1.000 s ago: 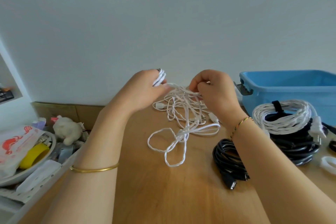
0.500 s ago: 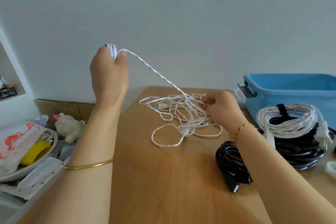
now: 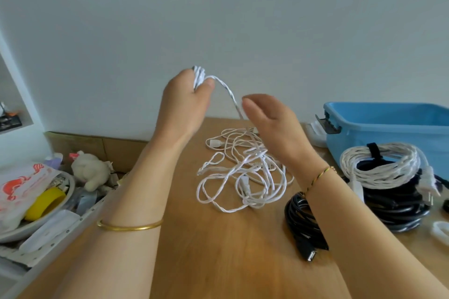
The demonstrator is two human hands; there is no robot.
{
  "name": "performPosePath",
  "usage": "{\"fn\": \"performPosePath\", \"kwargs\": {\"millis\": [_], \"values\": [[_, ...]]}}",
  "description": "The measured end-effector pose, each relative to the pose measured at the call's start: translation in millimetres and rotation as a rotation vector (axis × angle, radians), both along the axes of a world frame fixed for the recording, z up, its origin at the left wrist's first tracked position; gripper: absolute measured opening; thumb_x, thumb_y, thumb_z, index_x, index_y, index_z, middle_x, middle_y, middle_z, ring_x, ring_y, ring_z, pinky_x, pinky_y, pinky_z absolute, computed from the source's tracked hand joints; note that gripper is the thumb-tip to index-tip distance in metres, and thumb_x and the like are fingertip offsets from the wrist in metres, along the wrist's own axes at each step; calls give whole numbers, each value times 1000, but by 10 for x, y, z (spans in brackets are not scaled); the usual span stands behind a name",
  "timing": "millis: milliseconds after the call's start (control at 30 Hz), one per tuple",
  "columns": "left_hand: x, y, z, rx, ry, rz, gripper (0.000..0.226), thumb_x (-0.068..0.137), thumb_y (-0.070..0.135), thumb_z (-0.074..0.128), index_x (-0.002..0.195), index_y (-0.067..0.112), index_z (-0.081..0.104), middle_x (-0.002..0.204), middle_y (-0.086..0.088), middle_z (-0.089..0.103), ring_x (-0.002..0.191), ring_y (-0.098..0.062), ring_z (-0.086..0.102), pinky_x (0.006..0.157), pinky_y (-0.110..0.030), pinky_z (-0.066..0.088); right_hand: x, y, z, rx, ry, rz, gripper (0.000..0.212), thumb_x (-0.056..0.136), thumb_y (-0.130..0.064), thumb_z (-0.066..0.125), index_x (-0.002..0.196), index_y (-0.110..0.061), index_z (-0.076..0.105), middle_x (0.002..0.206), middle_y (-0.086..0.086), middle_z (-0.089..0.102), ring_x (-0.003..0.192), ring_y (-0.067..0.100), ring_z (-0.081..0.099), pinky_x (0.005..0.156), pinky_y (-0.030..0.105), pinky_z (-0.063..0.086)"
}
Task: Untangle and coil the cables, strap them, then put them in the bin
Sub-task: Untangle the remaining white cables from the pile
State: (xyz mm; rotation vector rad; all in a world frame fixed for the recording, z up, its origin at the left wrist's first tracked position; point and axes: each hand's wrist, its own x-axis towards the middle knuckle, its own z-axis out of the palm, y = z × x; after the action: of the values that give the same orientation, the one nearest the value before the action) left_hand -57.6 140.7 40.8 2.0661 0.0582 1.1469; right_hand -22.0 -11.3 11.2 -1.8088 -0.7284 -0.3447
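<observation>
Pinching loops of white cable (image 3: 255,153) between thumb and fingers, left hand (image 3: 184,104) is raised; right hand (image 3: 272,126), fingers straight and together, sits just beside the strand above the tangle.

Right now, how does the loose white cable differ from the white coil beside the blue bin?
The loose white cable sprawls tangled on the table; the white coil is wound in neat rings. A black strap binds the white coil; the loose white cable shows none. The left hand grips part of the loose white cable, not the white coil. Both are white, twisted.
</observation>
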Motion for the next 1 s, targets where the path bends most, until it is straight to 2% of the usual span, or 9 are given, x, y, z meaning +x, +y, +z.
{"fn": "performPosePath", "kwargs": {"millis": [67, 167, 267, 500, 567, 633, 700, 867, 1000], "values": [[-3, -57, -24, 41, 35, -45, 27, 91, 26, 53, 73, 7, 52, 58, -1, 51, 56, -21, 48, 66, -38, 47, -91, 82, 14, -15, 19, 95, 24, 95, -24, 51, 114, -11, 59, 92, 4, 69, 85, 15, 63, 78, 25, 48], [-25, -101, -68, 170, 171, -136, 28, 94, 21, 52, 69, 10, 48, 58, 0, 52, 53, -16, 47, 60, -35, 43, -72, 79, 19, 151, -16, 55, 12, 96, -15, 49, 94, -12, 61, 63, 0, 60, 58, 13, 56, 61, 25, 47], [-32, -126, -121, 195, 404, -269, 26, 94, 24, 54, 76, 6, 54, 58, -3, 51, 53, -17, 48, 57, -37, 44, -6, 18, 26, 337, 15, 52, 21, 96, -10, 48, 83, -22, 60, 65, -12, 57, 54, 3, 46, 61, 25, 52], [-108, -180, -26, -423, 441, -974, 30, 94, 18, 46, 97, -6, 63, 41, 8, 29, 40, -6, 26, 45, -21, 36, 52, 8, -51, 321, 48, 52, 21, 98, -16, 48, 85, -21, 64, 57, -10, 48, 53, 7, 39, 55, 30, 41], [-84, -131, -6, -664, 438, -1222, 35, 93, 22, 42, 95, -4, 64, 37, 10, 32, 37, -2, 26, 44, -18, 36, 39, 44, -104, 230, 17, 69, 25, 99, -20, 46, 82, -19, 65, 55, -7, 40, 54, 11, 36, 55, 36, 39], [-43, -31, 1, -933, 404, -1485, 35, 92, 21, 43, 97, -5, 65, 38, 8, 40, 39, -4, 27, 48, -17, 40, 17, 82, -151, 125, 1, 69, 36, 99, -19, 45, 69, -34, 55, 55, -3, 38, 53, 15, 37, 55, 41, 41], [-22, 32, 2, -1131, 313, -1634, 33, 89, 16, 50, 105, -11, 62, 43, 3, 46, 42, -9, 35, 55, -21, 44, -1, 125, -176, 26, -30, 64, 40, 98, -13, 45, 66, -39, 47, 54, -6, 40, 51, 14, 41, 56, 34, 42], [-22, -42, 46, -1148, -108, -1309, 31, 92, 14, 42, 114, -7, 49, 55, 5, 45, 49, -6, 43, 77, -30, 57, 4, 180, -214, -250, 9, 64, 25, 88, 1, 44, 97, -15, 62, 66, -1, 58, 52, 7, 57, 53, 11, 43], [13, -131, 22, -957, -249, -954, 16, 101, 16, 39, 100, 4, 49, 58, 8, 47, 54, -5, 45, 84, -37, 56, -59, 194, -163, -412, -72, 84, 24, 77, 3, 51, 82, -18, 61, 69, -8, 61, 61, 0, 56, 58, 8, 40]]}}
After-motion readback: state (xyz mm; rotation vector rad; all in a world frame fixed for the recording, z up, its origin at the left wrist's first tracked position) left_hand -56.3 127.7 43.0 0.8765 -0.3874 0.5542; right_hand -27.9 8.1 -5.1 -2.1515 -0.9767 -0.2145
